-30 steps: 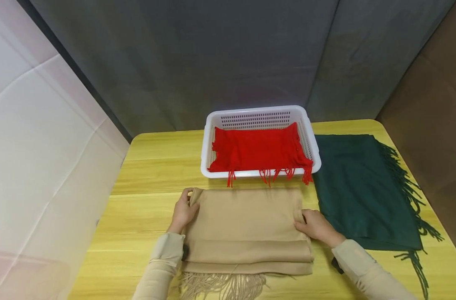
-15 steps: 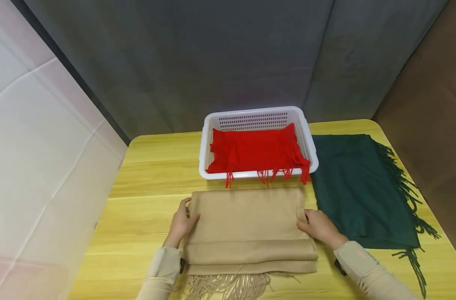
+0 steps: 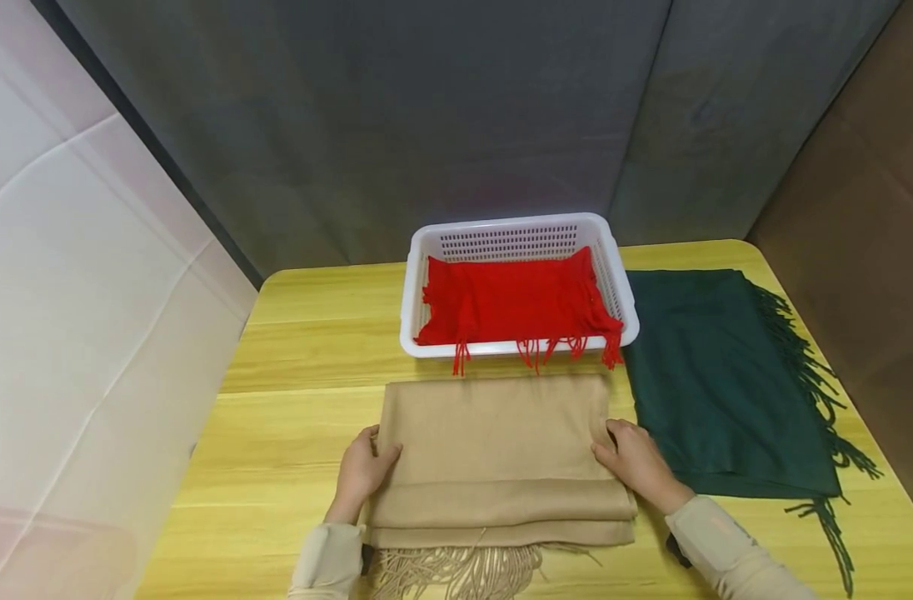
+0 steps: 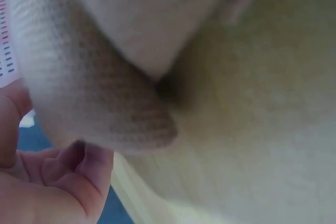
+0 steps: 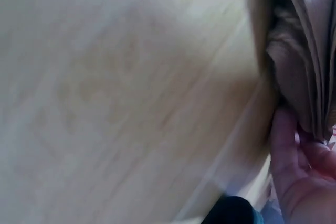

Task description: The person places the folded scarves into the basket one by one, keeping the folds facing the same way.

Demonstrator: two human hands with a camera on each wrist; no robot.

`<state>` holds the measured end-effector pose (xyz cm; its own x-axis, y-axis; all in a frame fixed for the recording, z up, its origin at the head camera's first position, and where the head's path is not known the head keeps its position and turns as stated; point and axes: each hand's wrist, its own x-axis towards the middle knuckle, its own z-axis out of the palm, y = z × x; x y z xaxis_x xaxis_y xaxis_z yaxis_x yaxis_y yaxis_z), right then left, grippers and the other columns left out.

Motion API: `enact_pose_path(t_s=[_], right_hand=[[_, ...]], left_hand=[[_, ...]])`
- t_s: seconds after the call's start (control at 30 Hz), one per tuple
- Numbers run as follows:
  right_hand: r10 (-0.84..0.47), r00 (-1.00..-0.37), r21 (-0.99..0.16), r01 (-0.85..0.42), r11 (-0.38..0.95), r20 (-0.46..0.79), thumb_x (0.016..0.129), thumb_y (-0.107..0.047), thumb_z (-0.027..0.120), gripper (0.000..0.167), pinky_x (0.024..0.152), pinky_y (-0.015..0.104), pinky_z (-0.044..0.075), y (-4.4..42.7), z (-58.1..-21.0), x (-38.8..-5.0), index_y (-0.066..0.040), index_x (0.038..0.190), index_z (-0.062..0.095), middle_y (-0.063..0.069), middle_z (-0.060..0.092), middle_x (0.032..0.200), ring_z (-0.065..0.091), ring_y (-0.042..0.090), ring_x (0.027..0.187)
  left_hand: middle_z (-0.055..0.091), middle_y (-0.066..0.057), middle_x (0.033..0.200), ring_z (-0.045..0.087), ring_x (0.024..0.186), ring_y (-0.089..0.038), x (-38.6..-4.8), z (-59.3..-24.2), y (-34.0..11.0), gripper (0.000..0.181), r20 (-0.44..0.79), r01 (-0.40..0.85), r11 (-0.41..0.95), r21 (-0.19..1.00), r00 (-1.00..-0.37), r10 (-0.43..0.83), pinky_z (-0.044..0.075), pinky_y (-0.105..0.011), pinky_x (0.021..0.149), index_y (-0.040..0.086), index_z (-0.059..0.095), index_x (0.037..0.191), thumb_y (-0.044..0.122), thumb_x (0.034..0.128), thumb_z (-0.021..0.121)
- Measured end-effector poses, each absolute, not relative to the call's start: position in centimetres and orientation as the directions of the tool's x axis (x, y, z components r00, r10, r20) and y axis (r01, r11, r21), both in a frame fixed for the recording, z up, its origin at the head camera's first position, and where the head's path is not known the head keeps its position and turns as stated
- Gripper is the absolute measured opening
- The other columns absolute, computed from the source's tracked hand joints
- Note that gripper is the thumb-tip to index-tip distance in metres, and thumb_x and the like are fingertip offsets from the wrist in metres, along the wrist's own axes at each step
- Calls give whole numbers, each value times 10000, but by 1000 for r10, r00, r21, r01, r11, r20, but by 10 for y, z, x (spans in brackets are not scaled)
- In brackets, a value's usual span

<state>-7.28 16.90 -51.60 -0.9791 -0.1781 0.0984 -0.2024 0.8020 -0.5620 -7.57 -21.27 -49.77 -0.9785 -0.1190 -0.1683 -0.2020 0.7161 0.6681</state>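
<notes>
A folded beige scarf lies on the table, its fringe toward the front edge. My left hand grips its left side, thumb on top and fingers at the edge; the left wrist view shows that hand curled at the thick fold. On the right side my right hand pinches the layered edge, thumb over the cloth. Close up in the right wrist view, the fingers of the right hand hold several stacked layers.
Behind the beige scarf stands a white basket holding a red scarf, whose fringe hangs over the front rim. A folded dark green scarf with loose fringe lies at the right of the yellow wooden table.
My left hand has slid down the scarf's left edge toward the front, and the folded-over upper left corner now lies flat. My right hand stays at the right edge.
</notes>
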Motion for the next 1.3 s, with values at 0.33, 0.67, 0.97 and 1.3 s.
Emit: enact_pose_path(t_s=[0.33,0.67,0.97,1.3], right_hand=[[-160,-983,-623,-183,760,94,727,-102,688,211,477,271,346,169,-520,-73,-59,699,483,-5,417,557,408,136,520],[-113,-993,-769,-48,638,-32,793,-178,642,321,463,225,248,174,-523,-80,-72,681,361,-22,278,555,265,91,471],[-82,-976,-879,142,455,-200,914,-306,477,335,489,256,298,176,-520,-88,-38,740,378,10,316,579,311,132,482],[-88,-985,-861,83,502,-146,889,-203,536,329,460,236,261,172,-517,-87,-62,691,314,-14,278,543,274,112,457]], left_hand=[[595,-215,882,577,720,-262,-82,-494,-213,429,-219,-203,749,631,-973,-80,479,-374,602,-141,510,1072,196,823,603],[582,-173,831,572,691,-224,-91,-492,-215,389,-321,-274,644,714,-946,-47,476,-350,598,-120,513,1009,238,861,558],[591,-185,903,585,715,-203,-95,-493,-225,435,-384,-358,530,769,-921,-64,482,-335,623,-101,499,1082,285,882,526],[599,-149,880,581,692,-179,-97,-491,-224,374,-395,-354,461,814,-919,-9,477,-328,623,-82,495,1101,242,917,464]])
